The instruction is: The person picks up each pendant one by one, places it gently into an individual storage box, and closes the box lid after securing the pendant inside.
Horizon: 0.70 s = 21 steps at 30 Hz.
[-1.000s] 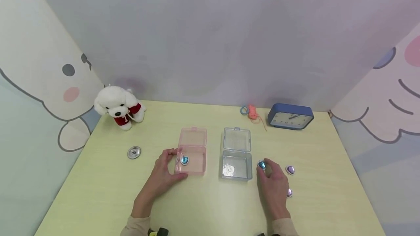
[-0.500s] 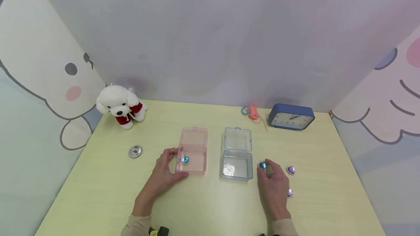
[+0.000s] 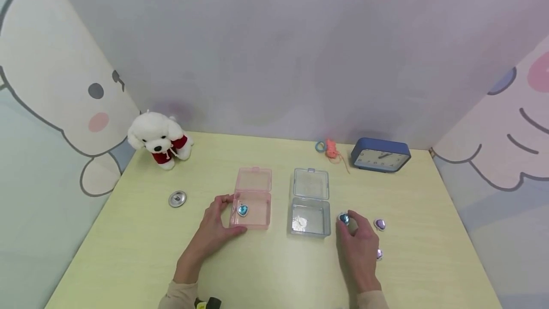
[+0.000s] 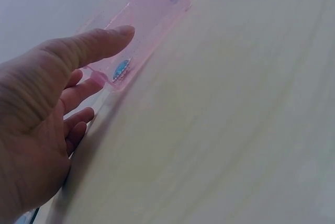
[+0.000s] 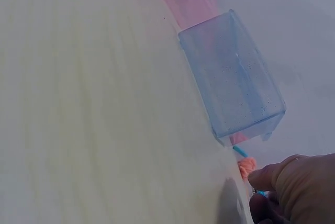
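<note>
My left hand (image 3: 214,226) holds the left side of a pink plastic box (image 3: 269,211), thumb along the front wall, forefinger at the left side. The box's lid is swung back, and a blue heart-shaped gem (image 3: 242,210) with a pale beaded edge lies inside. To its right stands a clear bluish plastic box (image 3: 311,218), lid also folded back. Beside that box my right hand (image 3: 359,247) pinches another blue heart-shaped gem (image 3: 343,218) between thumb and forefinger. In the right wrist view the gem is mostly hidden by the fingers.
Two purple gems, one (image 3: 380,224) beyond my right hand and one (image 3: 379,254) partly behind it, lie on the table. A round metal piece (image 3: 177,199) and a plush dog (image 3: 160,139) are left. Orange yarn (image 3: 331,149), a blue ring (image 3: 320,146) and a clock (image 3: 381,155) stand behind.
The head view has shifted slightly. Both hands keep their hold, the left on the pink box and the right on the blue gem, with hardly any movement.
</note>
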Each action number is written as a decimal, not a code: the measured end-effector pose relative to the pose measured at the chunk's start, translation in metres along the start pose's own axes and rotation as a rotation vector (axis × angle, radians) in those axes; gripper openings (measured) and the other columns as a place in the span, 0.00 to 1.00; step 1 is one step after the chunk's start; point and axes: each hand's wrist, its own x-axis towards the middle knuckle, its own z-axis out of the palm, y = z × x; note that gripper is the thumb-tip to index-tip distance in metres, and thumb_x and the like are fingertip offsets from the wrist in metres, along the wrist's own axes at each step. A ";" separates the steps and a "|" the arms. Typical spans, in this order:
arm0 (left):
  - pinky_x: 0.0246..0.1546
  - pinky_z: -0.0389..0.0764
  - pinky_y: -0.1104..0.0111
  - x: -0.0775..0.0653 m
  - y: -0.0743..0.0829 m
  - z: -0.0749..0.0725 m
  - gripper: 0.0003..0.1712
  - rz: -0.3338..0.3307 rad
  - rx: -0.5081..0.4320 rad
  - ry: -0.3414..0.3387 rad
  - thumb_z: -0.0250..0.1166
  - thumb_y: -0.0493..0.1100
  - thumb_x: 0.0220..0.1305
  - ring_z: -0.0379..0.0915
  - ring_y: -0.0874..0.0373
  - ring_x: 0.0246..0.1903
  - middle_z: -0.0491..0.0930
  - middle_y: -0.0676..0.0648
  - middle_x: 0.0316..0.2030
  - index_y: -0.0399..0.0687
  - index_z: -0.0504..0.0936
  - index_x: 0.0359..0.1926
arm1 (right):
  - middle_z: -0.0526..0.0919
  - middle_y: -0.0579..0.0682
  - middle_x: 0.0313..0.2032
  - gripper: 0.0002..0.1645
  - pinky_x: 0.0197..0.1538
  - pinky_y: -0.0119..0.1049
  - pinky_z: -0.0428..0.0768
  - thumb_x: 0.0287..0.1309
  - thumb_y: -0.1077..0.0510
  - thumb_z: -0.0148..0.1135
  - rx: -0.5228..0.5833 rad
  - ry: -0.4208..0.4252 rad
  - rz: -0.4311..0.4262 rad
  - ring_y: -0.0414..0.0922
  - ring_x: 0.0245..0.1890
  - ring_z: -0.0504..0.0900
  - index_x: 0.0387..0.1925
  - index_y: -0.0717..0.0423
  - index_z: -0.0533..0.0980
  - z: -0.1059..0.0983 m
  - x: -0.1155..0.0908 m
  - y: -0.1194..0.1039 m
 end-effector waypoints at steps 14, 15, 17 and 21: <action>0.71 0.55 0.31 0.000 -0.003 0.000 0.50 0.024 -0.012 -0.002 0.85 0.53 0.51 0.53 0.33 0.77 0.66 0.38 0.77 0.54 0.65 0.68 | 0.88 0.58 0.40 0.24 0.22 0.24 0.68 0.54 0.67 0.79 -0.025 0.141 -0.224 0.30 0.20 0.69 0.53 0.60 0.83 -0.010 0.002 -0.029; 0.71 0.55 0.31 0.000 -0.004 0.000 0.50 0.027 -0.015 -0.003 0.85 0.53 0.51 0.53 0.33 0.77 0.66 0.38 0.77 0.53 0.65 0.68 | 0.88 0.58 0.41 0.24 0.22 0.23 0.67 0.53 0.68 0.79 -0.015 0.145 -0.240 0.30 0.20 0.68 0.53 0.60 0.84 -0.009 0.002 -0.032; 0.71 0.54 0.31 0.000 -0.003 0.000 0.50 0.031 -0.017 -0.003 0.86 0.53 0.51 0.53 0.33 0.77 0.66 0.38 0.77 0.53 0.65 0.68 | 0.88 0.57 0.40 0.24 0.21 0.22 0.67 0.53 0.69 0.80 0.004 0.148 -0.268 0.31 0.19 0.68 0.53 0.60 0.84 -0.008 0.002 -0.039; 0.71 0.56 0.32 0.000 -0.003 0.000 0.50 0.024 -0.012 0.001 0.86 0.53 0.51 0.54 0.34 0.76 0.66 0.38 0.77 0.53 0.65 0.68 | 0.87 0.55 0.37 0.25 0.20 0.21 0.66 0.52 0.70 0.80 0.040 0.140 -0.308 0.31 0.18 0.67 0.53 0.60 0.84 -0.003 0.003 -0.050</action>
